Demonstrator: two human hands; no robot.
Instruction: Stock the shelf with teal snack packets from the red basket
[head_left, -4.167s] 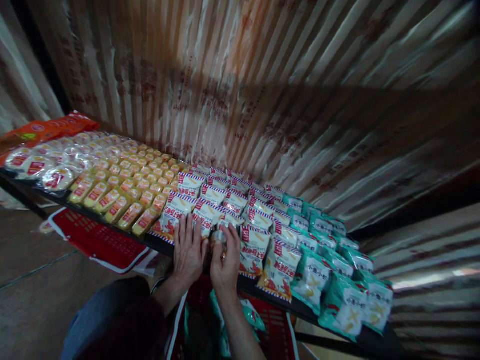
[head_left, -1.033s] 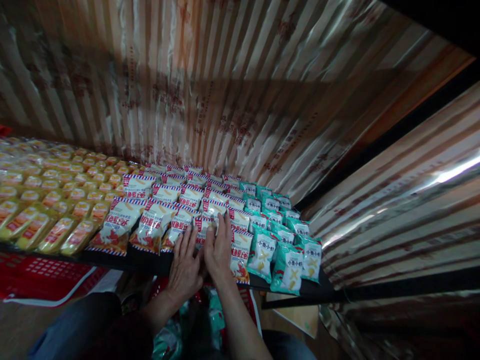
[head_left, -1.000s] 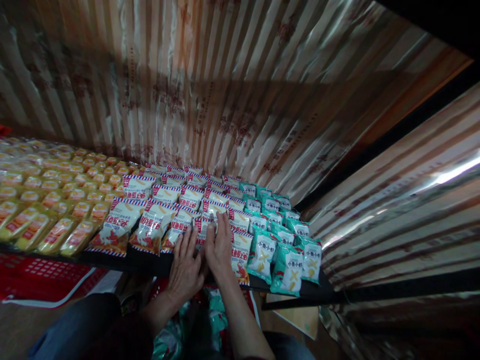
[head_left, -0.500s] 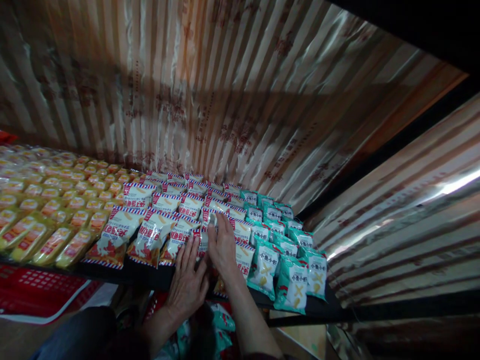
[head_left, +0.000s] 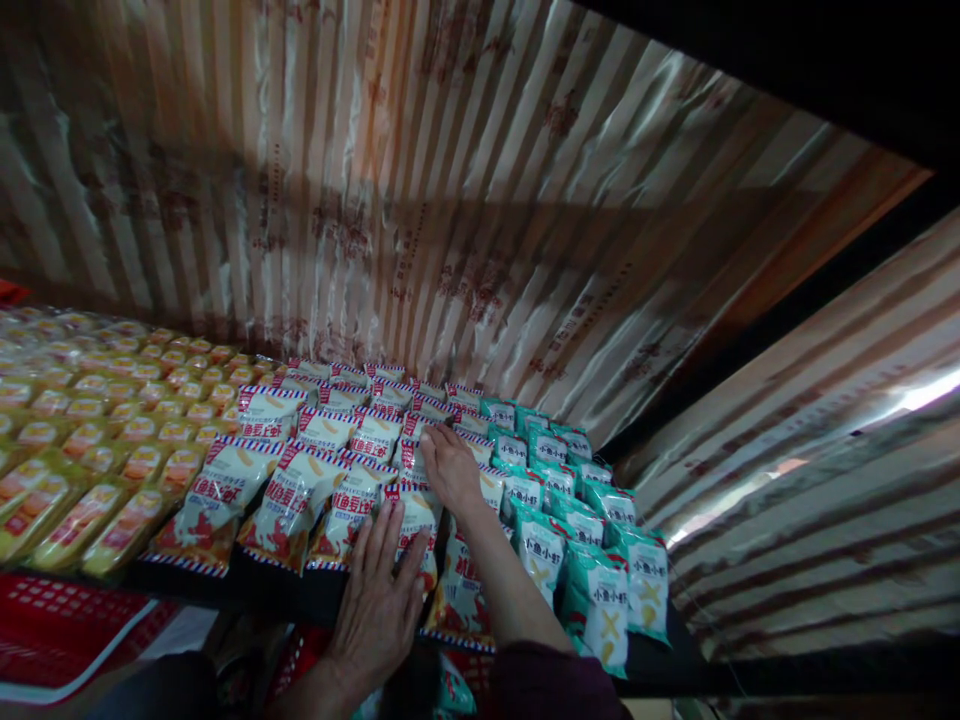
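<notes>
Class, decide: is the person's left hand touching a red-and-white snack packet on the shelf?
Touching. The head view shows the left hand lying flat, its fingertips on a red-and-white packet.

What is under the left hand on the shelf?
The left hand lies flat on a white packet with a red and blue striped edge, in the front row. Its lower part is hidden by the palm.
</notes>
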